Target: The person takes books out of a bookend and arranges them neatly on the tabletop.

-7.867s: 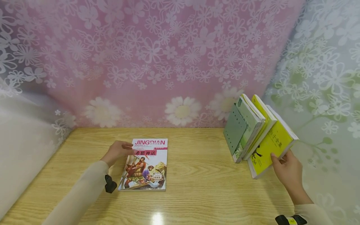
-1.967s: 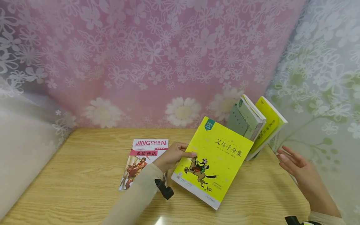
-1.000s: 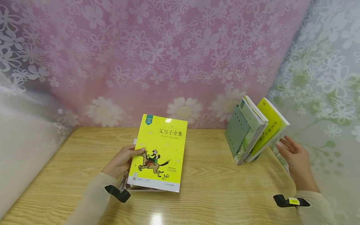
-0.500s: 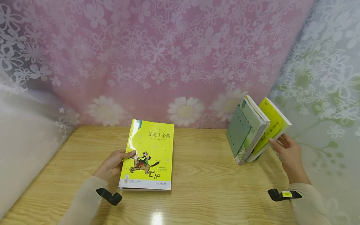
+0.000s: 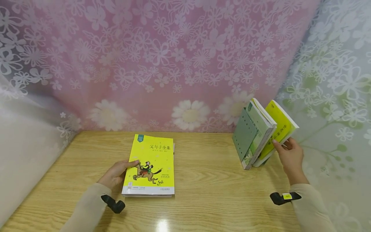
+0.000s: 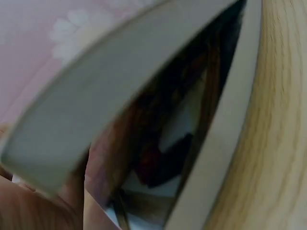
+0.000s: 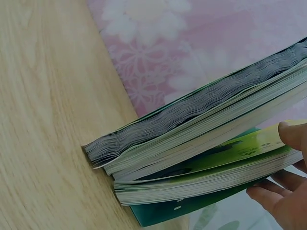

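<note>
My left hand [image 5: 116,172] pinches the left edge of a yellow book [image 5: 153,161] with a horse and riders on its cover. It lies over a second book, almost covering it. In the left wrist view, a wedge-shaped gap shows between the upper book [image 6: 96,91] and the illustrated cover of the lower book [image 6: 153,158]. At the right, my right hand [image 5: 291,158] grips another yellow book [image 5: 279,117], thumb on the cover and fingers behind. That book leans in a green bookend [image 5: 243,135]; its page edges [image 7: 206,177] show in the right wrist view.
Several green and pale books [image 5: 261,129] lean beside the gripped one in the bookend. A wooden table [image 5: 208,193] lies beneath everything. Behind hangs a pink floral curtain [image 5: 159,64], with a pale floral curtain [image 5: 342,106] at the right.
The horse-cover book came out of the bookend, passed to my left hand and moved left onto the Greek-myth book, then lowered. My right hand went back and took hold of another yellow book.
</note>
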`<state>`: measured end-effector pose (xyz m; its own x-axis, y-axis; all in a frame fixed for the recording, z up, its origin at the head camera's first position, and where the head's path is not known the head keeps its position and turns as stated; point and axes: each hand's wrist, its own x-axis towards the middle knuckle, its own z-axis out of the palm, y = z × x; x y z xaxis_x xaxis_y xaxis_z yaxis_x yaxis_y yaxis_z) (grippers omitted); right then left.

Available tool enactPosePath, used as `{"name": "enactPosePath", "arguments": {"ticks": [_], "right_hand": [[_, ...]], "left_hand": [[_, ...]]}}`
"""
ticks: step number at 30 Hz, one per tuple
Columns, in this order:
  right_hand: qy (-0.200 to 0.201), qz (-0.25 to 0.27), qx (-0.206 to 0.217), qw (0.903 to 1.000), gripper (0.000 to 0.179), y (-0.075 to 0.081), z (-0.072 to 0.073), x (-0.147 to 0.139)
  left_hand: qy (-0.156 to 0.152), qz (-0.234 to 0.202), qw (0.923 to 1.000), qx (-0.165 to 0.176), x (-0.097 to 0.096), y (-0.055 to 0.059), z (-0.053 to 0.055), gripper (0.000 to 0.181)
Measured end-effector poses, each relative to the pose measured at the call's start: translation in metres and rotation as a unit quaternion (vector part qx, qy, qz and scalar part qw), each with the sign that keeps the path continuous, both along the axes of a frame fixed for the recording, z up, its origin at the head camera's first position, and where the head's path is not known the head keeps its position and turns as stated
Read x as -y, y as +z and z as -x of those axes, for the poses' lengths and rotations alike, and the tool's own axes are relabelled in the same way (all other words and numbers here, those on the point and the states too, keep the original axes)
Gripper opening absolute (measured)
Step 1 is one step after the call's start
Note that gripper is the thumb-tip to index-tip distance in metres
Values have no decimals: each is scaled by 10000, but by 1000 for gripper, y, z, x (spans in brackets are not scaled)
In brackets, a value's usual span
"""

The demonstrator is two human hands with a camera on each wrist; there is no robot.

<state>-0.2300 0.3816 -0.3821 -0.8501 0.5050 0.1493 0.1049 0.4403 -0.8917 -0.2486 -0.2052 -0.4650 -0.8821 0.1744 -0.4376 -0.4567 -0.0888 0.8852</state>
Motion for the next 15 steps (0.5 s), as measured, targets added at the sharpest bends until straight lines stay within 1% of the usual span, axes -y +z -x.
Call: {"name": "enactPosePath", "arguments": {"ticks": [3,7,11,13,15], "right_hand": [[-104,109,-95,9998,60,-1,2,2],[-319,89,-256,9991,49,-3,3,3],[-394,19,-439,9983,42,-5,5,3],[-377,11,-497,9980,41,-6,4,2],[-346,-6,-518,9981,40,-6,4,3]], "left_hand": [[109,87,9998,134,1,-5,1,55],[92,277,9993,227,1,-9,3,57],[38,637,9979,117,2,-10,6,60],[-30,752,9971,62,2,-10,7,59],[-108,748,9971,20,1,-11,8,57]]}}
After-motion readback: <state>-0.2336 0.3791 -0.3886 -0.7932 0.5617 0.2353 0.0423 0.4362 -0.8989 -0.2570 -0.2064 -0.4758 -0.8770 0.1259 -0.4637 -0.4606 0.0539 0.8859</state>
